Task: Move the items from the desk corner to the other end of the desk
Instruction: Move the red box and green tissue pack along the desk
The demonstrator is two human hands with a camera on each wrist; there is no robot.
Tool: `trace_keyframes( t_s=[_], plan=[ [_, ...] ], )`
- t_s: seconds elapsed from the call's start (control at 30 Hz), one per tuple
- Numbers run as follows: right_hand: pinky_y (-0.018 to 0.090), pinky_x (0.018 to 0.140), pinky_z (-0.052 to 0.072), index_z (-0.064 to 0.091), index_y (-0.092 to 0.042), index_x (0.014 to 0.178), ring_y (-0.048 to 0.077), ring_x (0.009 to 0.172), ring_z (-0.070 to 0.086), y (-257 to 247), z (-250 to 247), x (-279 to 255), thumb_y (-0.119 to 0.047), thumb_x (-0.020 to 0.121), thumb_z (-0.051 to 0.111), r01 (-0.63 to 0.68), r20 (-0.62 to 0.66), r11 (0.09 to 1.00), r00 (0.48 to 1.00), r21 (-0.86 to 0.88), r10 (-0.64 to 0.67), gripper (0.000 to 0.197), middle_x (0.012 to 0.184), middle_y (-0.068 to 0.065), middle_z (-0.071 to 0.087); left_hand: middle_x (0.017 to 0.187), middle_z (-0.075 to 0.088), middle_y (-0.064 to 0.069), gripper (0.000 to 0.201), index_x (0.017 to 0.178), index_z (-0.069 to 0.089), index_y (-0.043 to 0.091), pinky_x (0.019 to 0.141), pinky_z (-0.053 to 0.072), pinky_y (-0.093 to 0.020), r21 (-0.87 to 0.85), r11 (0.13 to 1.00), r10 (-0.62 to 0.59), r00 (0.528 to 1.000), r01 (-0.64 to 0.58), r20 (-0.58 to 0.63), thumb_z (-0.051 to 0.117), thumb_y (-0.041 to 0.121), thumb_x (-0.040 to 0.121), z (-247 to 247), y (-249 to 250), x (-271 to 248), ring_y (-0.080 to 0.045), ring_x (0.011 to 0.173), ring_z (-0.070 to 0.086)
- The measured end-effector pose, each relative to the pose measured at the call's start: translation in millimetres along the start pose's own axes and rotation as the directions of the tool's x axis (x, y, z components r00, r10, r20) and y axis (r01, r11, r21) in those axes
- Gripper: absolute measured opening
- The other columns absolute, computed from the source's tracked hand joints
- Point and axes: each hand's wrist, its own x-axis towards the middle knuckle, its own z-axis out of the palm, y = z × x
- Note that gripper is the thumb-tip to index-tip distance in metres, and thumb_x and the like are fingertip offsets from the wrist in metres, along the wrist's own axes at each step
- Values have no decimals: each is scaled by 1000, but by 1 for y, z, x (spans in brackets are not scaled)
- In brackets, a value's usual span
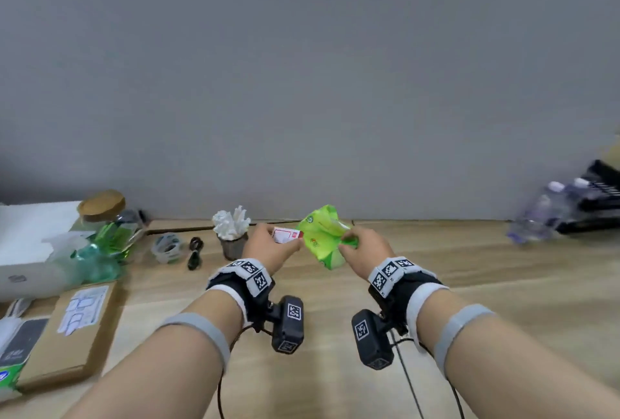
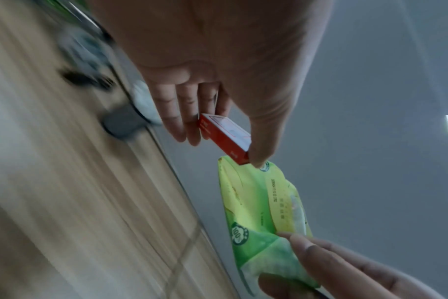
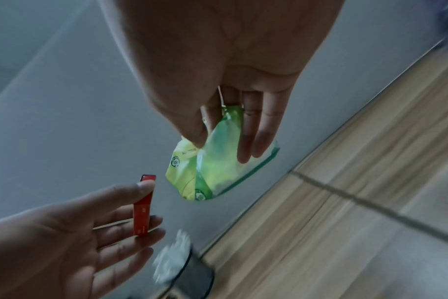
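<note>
Pinching both: left hand [image 1: 268, 246] has the red box [image 1: 286, 235], right hand [image 1: 364, 252] the green pack [image 1: 323, 237]; drop-off end lies toward 3 o'clock, right hand nearer.

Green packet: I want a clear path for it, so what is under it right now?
Only bare wooden desk lies below the green packet, which the right hand holds in the air. Its contents cannot be seen.

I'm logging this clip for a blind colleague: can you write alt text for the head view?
Above a wooden desk, the left hand holds a small red and white box and the right hand pinches a green packet, both lifted side by side. A jar, tape roll and small pot sit at the desk's left end against a grey wall.
</note>
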Motion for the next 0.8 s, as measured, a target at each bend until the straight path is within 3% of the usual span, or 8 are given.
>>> trace_keyframes(
  t_s=[0.1,0.17,0.23,0.3,0.43,0.53,0.63,0.8],
  plan=[
    [21,70,36,67,-23,102,20,87,60,80,-88,-37,-37,83,68,-65,-155,993,985,99,80,24,96,1,68,113,59,-5,82,135,41,24,89,56,-41,-74,991,117,989,-110,96,82,46,68,92,70,-33,-24,98,63],
    [22,67,35,65,-24,96,18,79,57,135,-137,-64,-39,82,70,-103,-237,986,963,135,133,21,85,-3,62,107,63,-6,67,129,46,32,78,59,-39,-127,976,202,960,-179,195,79,44,72,153,111,-58,-23,86,64],
    [23,66,35,64,-23,96,18,78,56,186,-179,-94,-38,81,70,-166,-305,977,931,134,200,22,83,-3,61,102,64,-7,43,114,55,25,64,57,-32,-162,964,250,924,-210,289,77,35,79,206,147,-89,-21,76,60],
    [24,67,37,65,-22,95,20,82,60,232,-217,-124,-37,81,70,-226,-368,962,890,155,268,21,85,-1,64,98,64,-7,31,105,58,16,62,56,-31,-189,962,255,889,-195,380,75,29,82,259,178,-116,-17,72,56],
    [27,75,45,66,-18,95,25,94,64,307,-271,-169,-33,80,71,-320,-455,925,805,207,380,22,96,5,70,98,73,-8,39,104,62,10,55,52,-26,-197,963,261,817,-183,515,78,36,80,343,218,-157,-11,62,54],
    [25,77,44,65,-17,96,25,96,63,352,-297,-192,-31,82,71,-386,-480,889,748,246,458,21,100,5,68,85,74,-5,43,102,64,7,46,40,-22,-198,962,270,783,-190,561,80,40,77,391,233,-172,-10,49,44],
    [23,75,43,64,-18,95,24,95,64,390,-310,-200,-31,82,71,-430,-496,859,701,278,512,19,99,5,69,75,64,-9,36,104,65,2,46,34,-22,-239,963,242,788,-125,566,77,30,84,437,238,-171,-14,46,37],
    [24,76,45,63,-20,99,23,94,64,447,-320,-188,-33,83,70,-502,-466,828,687,250,557,22,101,4,69,91,61,-18,17,113,59,-2,48,46,-22,-348,931,144,764,111,628,54,4,98,510,243,-158,-17,60,47]
  ],
)
